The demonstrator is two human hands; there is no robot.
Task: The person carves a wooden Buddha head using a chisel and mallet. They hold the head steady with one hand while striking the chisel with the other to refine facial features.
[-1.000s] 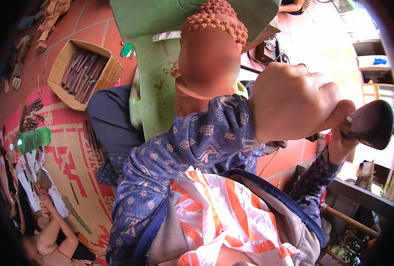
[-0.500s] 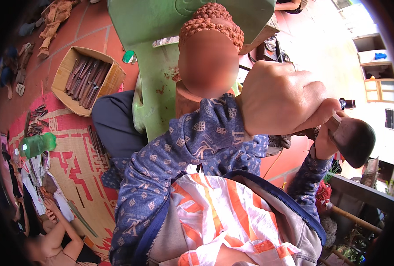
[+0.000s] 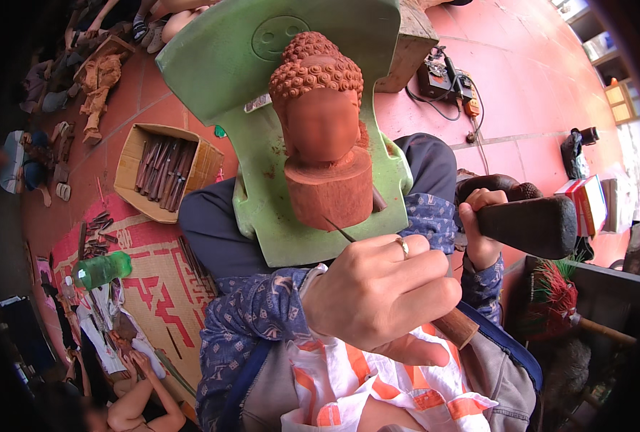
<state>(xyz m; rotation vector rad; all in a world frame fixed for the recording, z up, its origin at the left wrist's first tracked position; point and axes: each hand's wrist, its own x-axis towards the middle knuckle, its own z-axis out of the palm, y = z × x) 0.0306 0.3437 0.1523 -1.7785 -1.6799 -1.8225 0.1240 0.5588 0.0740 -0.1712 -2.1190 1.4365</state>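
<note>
Both hands grip tools: left hand [image 3: 377, 295] wraps a thin wooden-handled steel chisel [image 3: 341, 232], rigid, tip beyond the fingers touching the reddish carved wooden head [image 3: 323, 137]; right hand [image 3: 480, 227] clasps a dark, probably heavy wooden mallet [image 3: 529, 225].

1. Both forearms wear long blue sleeves [image 3: 262, 309] printed with small pale patterns.
2. The left hand [image 3: 381, 295] has a thin silver ring [image 3: 403, 247] on one finger.
3. The right hand [image 3: 482, 230] is bare of rings.
4. The chest carries a white cloth with orange stripes [image 3: 377, 381].
5. Dark blue trousers [image 3: 215, 230] cover the legs.
</note>
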